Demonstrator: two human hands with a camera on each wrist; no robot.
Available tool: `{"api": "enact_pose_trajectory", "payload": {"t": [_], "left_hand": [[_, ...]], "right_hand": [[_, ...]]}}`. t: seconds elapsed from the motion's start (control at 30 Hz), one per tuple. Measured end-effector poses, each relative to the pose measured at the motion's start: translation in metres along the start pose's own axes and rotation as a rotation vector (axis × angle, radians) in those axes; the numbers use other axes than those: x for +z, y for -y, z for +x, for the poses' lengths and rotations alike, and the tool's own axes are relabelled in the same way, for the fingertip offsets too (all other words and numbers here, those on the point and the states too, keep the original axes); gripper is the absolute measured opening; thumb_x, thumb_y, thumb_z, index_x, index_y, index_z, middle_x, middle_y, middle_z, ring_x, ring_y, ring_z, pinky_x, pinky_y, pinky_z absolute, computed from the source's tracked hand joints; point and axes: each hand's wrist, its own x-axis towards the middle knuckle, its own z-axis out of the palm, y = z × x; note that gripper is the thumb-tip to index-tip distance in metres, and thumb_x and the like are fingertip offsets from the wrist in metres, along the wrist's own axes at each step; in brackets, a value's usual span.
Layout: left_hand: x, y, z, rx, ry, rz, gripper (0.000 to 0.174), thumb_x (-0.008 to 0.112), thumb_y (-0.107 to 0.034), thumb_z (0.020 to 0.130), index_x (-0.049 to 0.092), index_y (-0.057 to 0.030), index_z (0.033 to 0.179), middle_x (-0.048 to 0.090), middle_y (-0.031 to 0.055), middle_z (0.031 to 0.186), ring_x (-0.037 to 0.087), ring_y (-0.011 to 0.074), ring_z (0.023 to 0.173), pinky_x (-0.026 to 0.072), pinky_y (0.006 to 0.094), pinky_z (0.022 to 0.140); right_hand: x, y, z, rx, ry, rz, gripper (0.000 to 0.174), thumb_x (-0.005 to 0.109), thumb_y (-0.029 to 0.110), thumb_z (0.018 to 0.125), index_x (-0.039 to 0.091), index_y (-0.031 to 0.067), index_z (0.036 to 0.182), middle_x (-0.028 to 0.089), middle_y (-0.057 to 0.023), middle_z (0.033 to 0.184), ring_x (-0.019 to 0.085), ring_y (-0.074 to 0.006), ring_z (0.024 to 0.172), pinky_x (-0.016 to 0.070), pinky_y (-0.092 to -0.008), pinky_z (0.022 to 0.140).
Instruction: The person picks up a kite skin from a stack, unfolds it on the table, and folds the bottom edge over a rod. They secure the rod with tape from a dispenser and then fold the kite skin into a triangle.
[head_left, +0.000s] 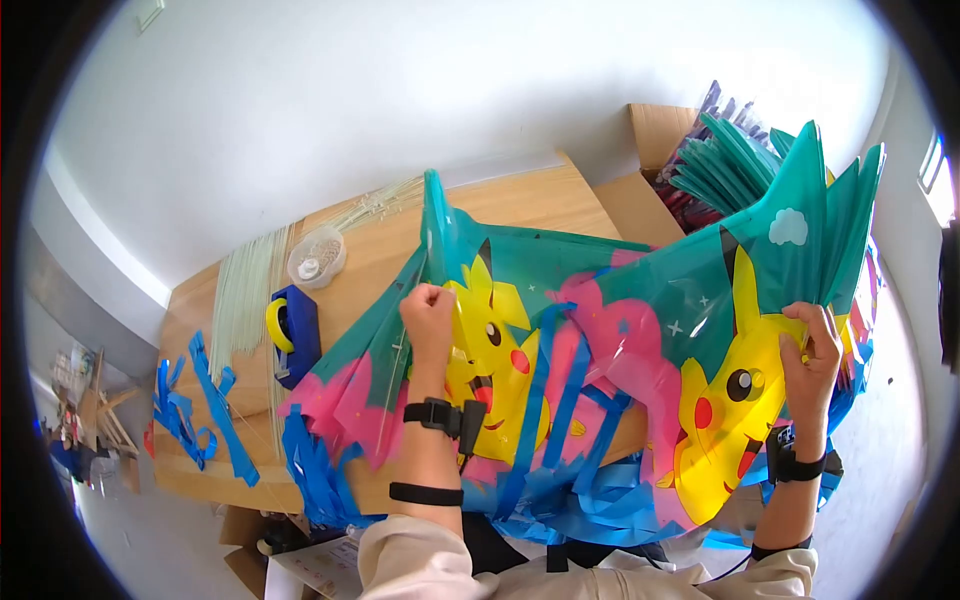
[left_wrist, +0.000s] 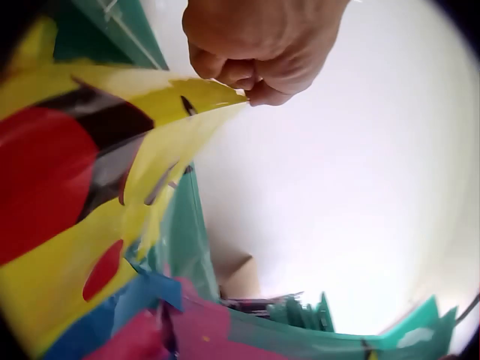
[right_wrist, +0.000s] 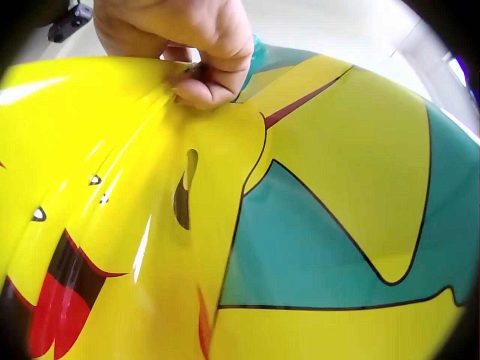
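I see my left grip [head_left: 428,312] clenched on the glossy yellow, teal and pink printed plastic sheets [head_left: 620,330] at frame centre, over the wooden tabletop [head_left: 520,205]; my right grip [head_left: 812,352] pinches them at frame right.

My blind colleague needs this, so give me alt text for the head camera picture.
The left hand pinches a cartoon-print plastic kite lying over a wooden table, while the right hand grips a second kite beside it. A blue tape dispenser and blue strips lie at the left.
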Motion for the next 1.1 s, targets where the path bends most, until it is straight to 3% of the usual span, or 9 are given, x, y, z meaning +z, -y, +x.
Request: {"api": "enact_pose_trajectory", "payload": {"t": [0.07,0.27,0.33,0.47,0.63,0.73,0.83,0.9,1.1], "left_hand": [[-0.022,-0.030,0.008,-0.350,0.068,-0.548,0.015,0.064,-0.007,0.077,0.057,0.0009,0.067,0.054,0.0016,0.058,0.048,0.0088,0.051,0.0372,0.0247,0.047],[-0.055,-0.101,0.003,-0.190,0.248,-0.480,0.008,0.064,-0.005,0.080,0.059,0.0007,0.076,0.052,-0.0015,0.063,0.048,0.0074,0.056,0.0373,0.0205,0.052],[-0.045,-0.127,-0.011,0.214,0.275,-0.396,0.008,0.063,-0.004,0.080,0.056,-0.0015,0.076,0.056,0.0009,0.082,0.050,0.0071,0.068,0.0391,0.0204,0.060],[-0.018,-0.182,-0.065,-0.053,0.602,-0.634,0.007,0.063,-0.002,0.079,0.056,0.0004,0.080,0.055,0.0014,0.096,0.052,0.0082,0.081,0.0426,0.0233,0.069],[0.009,-0.216,-0.093,0.031,0.841,-0.994,0.009,0.058,-0.009,0.089,0.059,-0.0011,0.093,0.059,0.0050,0.107,0.057,0.0082,0.085,0.0466,0.0226,0.073],[-0.002,-0.200,-0.080,-0.127,0.803,-0.967,0.011,0.058,-0.011,0.090,0.061,-0.0012,0.094,0.064,0.0062,0.096,0.062,0.0111,0.080,0.0494,0.0238,0.072],[0.004,-0.145,-0.051,-0.306,0.514,-0.678,0.011,0.058,-0.008,0.086,0.062,0.0011,0.091,0.066,0.0065,0.079,0.063,0.0123,0.068,0.0503,0.0242,0.061],[0.025,-0.071,-0.036,-0.235,0.345,-0.405,0.011,0.058,-0.007,0.083,0.062,0.0013,0.088,0.065,0.0066,0.076,0.062,0.0115,0.065,0.0490,0.0234,0.058],[0.063,0.039,-0.016,-0.112,0.157,0.137,0.015,0.062,-0.010,0.075,0.060,0.0038,0.071,0.062,0.0170,0.069,0.062,0.0269,0.064,0.0484,0.0371,0.059]], "right_hand": [[-0.004,0.002,0.003,0.033,0.059,-0.017,0.025,0.056,-0.008,0.072,0.062,0.0051,0.092,0.060,-0.0056,0.087,0.057,-0.0176,0.076,0.0402,-0.0253,0.059],[0.015,0.021,-0.004,-0.173,0.061,-0.090,0.019,0.052,-0.011,0.068,0.056,0.0033,0.080,0.047,-0.0174,0.081,0.054,-0.0362,0.071,0.0448,-0.0397,0.062],[0.027,0.033,-0.011,-0.163,0.145,-0.105,0.016,0.057,-0.008,0.069,0.056,0.0029,0.081,0.049,-0.0195,0.085,0.053,-0.0389,0.075,0.0464,-0.0428,0.066],[0.040,0.084,-0.019,-0.195,0.332,0.087,0.030,0.073,0.014,0.070,0.054,0.0017,0.090,0.048,-0.0200,0.085,0.052,-0.0416,0.079,0.0473,-0.0473,0.071],[0.050,0.075,-0.030,-0.148,0.177,0.194,0.014,0.059,-0.002,0.073,0.045,0.0010,0.076,0.044,-0.0218,0.077,0.048,-0.0414,0.068,0.0397,-0.0475,0.060],[0.027,0.041,-0.026,-0.115,-0.002,0.045,0.014,0.057,-0.001,0.070,0.043,-0.0013,0.074,0.039,-0.0167,0.071,0.042,-0.0367,0.066,0.0352,-0.0431,0.060],[-0.006,-0.025,-0.030,0.115,-0.196,0.128,0.013,0.055,-0.003,0.077,0.052,0.0006,0.089,0.045,-0.0045,0.076,0.044,-0.0133,0.070,0.0341,-0.0258,0.059],[-0.031,-0.071,-0.039,0.172,-0.313,0.322,0.047,0.051,0.002,0.086,0.044,0.0021,0.133,0.055,-0.0128,0.119,0.055,-0.0179,0.106,0.0445,-0.0280,0.090],[-0.057,-0.053,-0.017,0.235,-0.212,0.362,0.058,0.048,0.004,0.081,0.039,0.0074,0.138,0.047,-0.0173,0.133,0.054,-0.0251,0.116,0.0500,-0.0329,0.090]]}}
